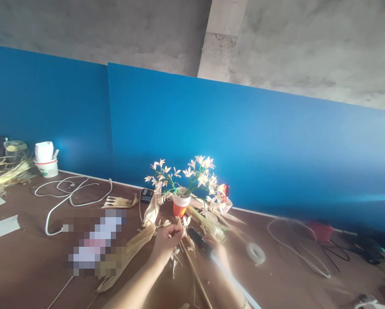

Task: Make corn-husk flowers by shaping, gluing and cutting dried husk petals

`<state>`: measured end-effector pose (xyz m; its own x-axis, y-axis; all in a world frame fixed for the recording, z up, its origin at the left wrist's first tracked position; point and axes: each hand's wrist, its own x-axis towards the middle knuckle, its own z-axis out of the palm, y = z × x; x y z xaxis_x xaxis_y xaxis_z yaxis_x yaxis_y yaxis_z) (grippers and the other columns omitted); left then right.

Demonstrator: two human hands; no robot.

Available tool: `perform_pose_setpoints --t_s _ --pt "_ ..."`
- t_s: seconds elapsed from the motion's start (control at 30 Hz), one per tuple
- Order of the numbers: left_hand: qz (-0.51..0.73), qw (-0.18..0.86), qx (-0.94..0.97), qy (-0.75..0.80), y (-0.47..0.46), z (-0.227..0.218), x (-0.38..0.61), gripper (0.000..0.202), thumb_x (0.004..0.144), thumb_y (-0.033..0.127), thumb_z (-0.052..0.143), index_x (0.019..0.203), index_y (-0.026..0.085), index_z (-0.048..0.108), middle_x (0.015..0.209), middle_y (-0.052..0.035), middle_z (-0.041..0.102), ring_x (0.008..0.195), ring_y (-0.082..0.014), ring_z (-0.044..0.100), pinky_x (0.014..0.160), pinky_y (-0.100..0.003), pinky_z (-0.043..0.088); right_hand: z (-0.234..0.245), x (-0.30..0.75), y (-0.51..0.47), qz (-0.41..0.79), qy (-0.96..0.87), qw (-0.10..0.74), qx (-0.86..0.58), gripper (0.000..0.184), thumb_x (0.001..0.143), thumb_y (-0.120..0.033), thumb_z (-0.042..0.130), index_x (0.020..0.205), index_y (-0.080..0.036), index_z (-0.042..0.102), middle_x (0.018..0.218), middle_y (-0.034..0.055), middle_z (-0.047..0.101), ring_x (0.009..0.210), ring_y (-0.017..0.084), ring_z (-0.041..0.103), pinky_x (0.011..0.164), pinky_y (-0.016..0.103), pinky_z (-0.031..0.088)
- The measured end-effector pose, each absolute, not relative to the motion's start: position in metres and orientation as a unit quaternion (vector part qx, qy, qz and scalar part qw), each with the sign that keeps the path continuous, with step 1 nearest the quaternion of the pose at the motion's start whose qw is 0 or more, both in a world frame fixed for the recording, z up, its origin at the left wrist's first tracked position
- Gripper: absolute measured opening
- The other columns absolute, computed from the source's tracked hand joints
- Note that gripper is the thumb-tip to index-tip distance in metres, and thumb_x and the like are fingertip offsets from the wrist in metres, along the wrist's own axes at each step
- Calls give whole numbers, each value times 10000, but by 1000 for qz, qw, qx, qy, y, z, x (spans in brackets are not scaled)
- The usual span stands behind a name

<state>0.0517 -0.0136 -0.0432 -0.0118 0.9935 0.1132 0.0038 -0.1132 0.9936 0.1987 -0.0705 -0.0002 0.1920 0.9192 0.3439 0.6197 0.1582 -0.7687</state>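
Note:
My left hand (166, 241) is closed in a pinch on a small pale husk flower (186, 221); its lower part is hidden by the fingers. My right hand (221, 251), blurred, grips a black glue gun (199, 242) with a long translucent glue stick (234, 281) coming out behind. The gun's tip points at the pinched flower, close to it; whether they touch I cannot tell. Just beyond stands an orange-red paper cup (180, 209) holding green stems with many cream husk flowers (203, 178). Loose petals (174, 262) and a thin straw-coloured stick (195, 272) lie under my hands.
Dried corn husks (137, 249) lie left of my hands, with more behind the cup. A pixelated patch (96, 242) and white cables (70, 193) are further left. A tape roll (256, 254) sits at right. A blue partition (244, 141) closes the table's back.

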Motion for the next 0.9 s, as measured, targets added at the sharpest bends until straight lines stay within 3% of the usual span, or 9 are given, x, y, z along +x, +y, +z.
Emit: perform_pose_setpoints --t_s 0.17,0.6,0.9 --pt "527 465 538 467 -13 -42 51 270 707 430 658 687 181 762 649 -30 683 666 -187 604 672 -291 455 -4 199 -69 168 -611 450 -630 197 663 -244 617 492 -214 525 578 -4 547 508 135 496 511 259 387" --pt "525 473 530 469 -13 -43 51 255 709 425 671 702 187 764 643 -16 674 676 -185 606 682 -280 441 -7 203 -68 148 -632 460 -606 167 681 -257 620 530 -198 582 611 2 589 511 129 511 502 243 394" --pt "528 470 531 467 -13 -46 51 258 726 418 662 700 183 766 634 -21 679 649 -175 586 639 -268 419 -8 203 -68 141 -637 457 -605 182 672 -244 620 513 -201 541 583 -16 545 503 124 501 500 236 385"
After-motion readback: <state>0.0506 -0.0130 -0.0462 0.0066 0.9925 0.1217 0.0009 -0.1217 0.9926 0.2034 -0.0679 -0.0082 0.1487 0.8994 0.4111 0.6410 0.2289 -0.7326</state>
